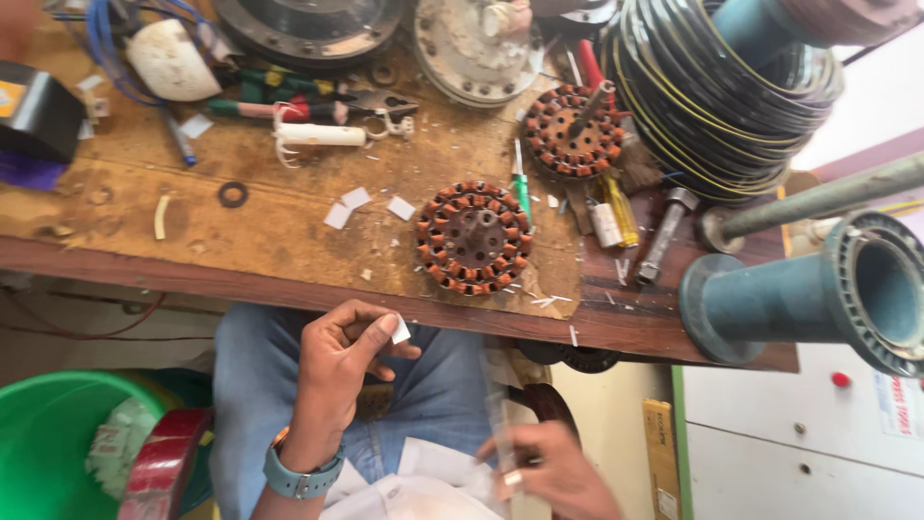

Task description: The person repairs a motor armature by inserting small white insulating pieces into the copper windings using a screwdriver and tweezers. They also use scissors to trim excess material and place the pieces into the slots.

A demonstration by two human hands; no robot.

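The left hand (339,358), wearing a grey-blue wristwatch (300,478) at the wrist, is raised just below the front edge of the worn wooden workbench (241,231). Its fingers are curled, and thumb and forefinger pinch a small white rectangular paper slip (400,330). The right hand (553,469) sits lower, above the lap, and is blurred; its fingers close around a long pale translucent strip (498,409) that runs upward from the hand. A ring shows on one finger. Both hands are over the person's blue denim trousers (438,385), with white sheet material (414,491) lying on the lap beneath them.

On the bench, near its front edge, lies a round copper-wound stator with orange insulation (474,238). A second, similar wound stator (576,131) lies farther back and to the right, with a dark tool resting across it. A green-handled screwdriver (522,188) lies between the two stators. Small white paper rectangles (358,205) are scattered to the left of the nearer stator. A yellow-handled screwdriver (621,207) and a metal bolt-like tool (664,231) lie to the right. A coil of black cable (712,96) occupies the rear right corner. A green plastic bucket (48,433) stands at lower left, below the bench.
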